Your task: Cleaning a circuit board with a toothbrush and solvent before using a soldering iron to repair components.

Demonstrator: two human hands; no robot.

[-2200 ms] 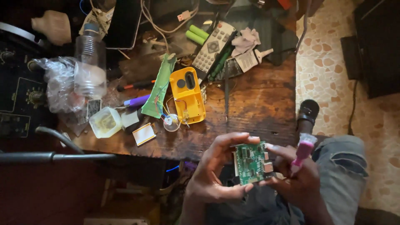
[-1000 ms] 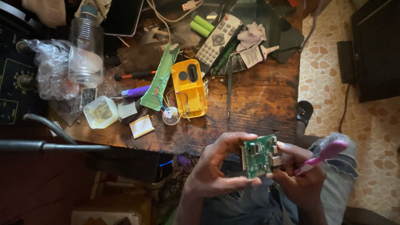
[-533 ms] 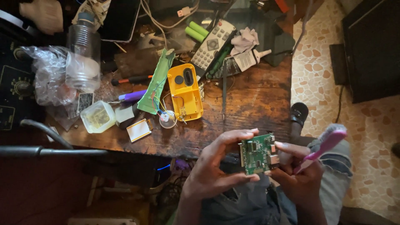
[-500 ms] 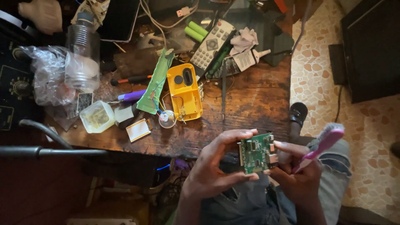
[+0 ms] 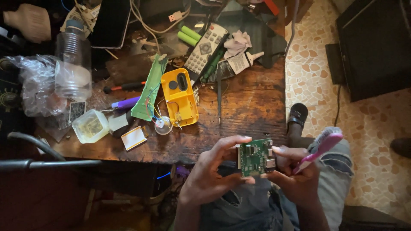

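A small green circuit board (image 5: 255, 157) is held over my lap, just in front of the wooden table's near edge. My left hand (image 5: 212, 179) grips its left side, thumb under and fingers curled over the top. My right hand (image 5: 295, 177) touches the board's right edge with its fingers and also holds a pink brush (image 5: 320, 147) that sticks up and to the right. On the table (image 5: 248, 107) lie a yellow plastic casing (image 5: 180, 97) with wires and a long green circuit strip (image 5: 149, 87).
The table's back is crowded: a grey remote control (image 5: 205, 48), green batteries (image 5: 188, 35), a clear plastic bottle (image 5: 72, 64), a crumpled plastic bag (image 5: 36, 85), a small clear tub (image 5: 89, 126), cables, a glue tube. Tiled floor (image 5: 368, 137) and a dark cabinet (image 5: 376, 47) lie to the right.
The brush in my right hand swung from pointing up to tilting out to the right. The board stays gripped in both hands; the view shifted slightly.
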